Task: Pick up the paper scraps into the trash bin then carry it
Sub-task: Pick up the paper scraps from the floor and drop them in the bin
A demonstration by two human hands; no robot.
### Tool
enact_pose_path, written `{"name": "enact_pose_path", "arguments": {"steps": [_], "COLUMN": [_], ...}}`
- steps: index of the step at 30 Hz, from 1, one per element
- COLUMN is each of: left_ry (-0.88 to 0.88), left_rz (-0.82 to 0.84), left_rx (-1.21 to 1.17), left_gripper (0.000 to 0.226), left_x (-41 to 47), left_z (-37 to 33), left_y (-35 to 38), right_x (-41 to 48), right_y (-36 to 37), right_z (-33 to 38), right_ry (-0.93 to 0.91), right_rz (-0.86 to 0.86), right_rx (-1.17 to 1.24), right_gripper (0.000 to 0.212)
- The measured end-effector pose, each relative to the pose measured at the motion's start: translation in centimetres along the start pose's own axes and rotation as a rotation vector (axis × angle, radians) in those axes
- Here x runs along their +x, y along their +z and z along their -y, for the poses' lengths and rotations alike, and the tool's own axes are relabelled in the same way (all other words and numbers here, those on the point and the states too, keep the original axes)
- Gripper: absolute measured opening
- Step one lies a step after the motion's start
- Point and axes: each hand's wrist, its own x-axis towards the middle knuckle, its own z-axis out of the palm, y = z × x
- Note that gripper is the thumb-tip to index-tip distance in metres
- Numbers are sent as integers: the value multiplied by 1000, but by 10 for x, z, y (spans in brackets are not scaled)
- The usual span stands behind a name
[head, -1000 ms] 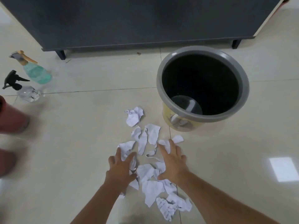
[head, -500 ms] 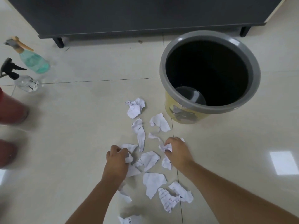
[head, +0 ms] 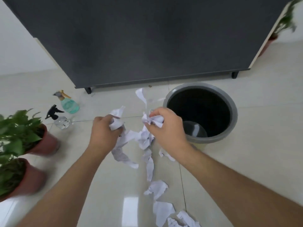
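Note:
My left hand [head: 103, 136] is lifted off the floor and clenched on a bunch of white paper scraps [head: 116, 122]. Raised a little to its right, my right hand [head: 167, 130] grips another crumpled bunch of scraps [head: 153, 120], close to the left side of the trash bin. The trash bin [head: 232, 122] has a grey rim and a dark inside, and stands on the floor at the right. Several more white scraps [head: 156, 188] lie on the tiles below my hands, trailing toward the bottom edge. One scrap [head: 141, 95] lies farther off, near the cabinet.
A dark grey cabinet [head: 147, 38] on short legs stands behind the bin. Two spray bottles, one green [head: 68, 104] and one clear [head: 61, 121], lie at the left. Two potted plants in red-brown pots [head: 47, 141] stand at the left edge, another plant [head: 285, 22] at the top right.
Both hands have closed on scraps and risen from the floor toward the bin. The view has tilted up, showing more cabinet and the plants.

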Motion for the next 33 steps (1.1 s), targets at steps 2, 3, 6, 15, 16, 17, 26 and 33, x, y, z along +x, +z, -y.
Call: {"name": "enact_pose_path", "arguments": {"steps": [2, 3, 6, 15, 16, 17, 26, 33], "left_ry": [73, 114, 214, 176, 164, 159, 186, -72], "left_rz": [-30, -21, 52, 173, 224, 292, 211, 268], "left_rx": [-97, -168, -302, -331, -279, -222, -341, -1], "left_gripper": [20, 15, 12, 33, 43, 56, 53, 61], "left_x": [10, 13, 12, 16, 14, 13, 27, 8], "left_z": [-49, -72, -133, -184, -181, -177, -122, 40], "left_y": [-6, -3, 22, 130, 135, 138, 90, 103], "right_x": [23, 33, 53, 66, 67, 67, 30, -70], "right_y": [-39, -60, -121, -170, -167, -164, -118, 7], "right_z": [16, 18, 5, -61, -65, -70, -51, -73], "right_ry": [-30, -28, 36, 151, 172, 199, -65, -344], "right_rz": [-92, -135, -227, -162, -100, -25, -172, 139], "right_rx": [14, -6, -102, -263, -305, -358, -757, -369], "right_gripper": [10, 10, 14, 11, 16, 27, 38, 17]}}
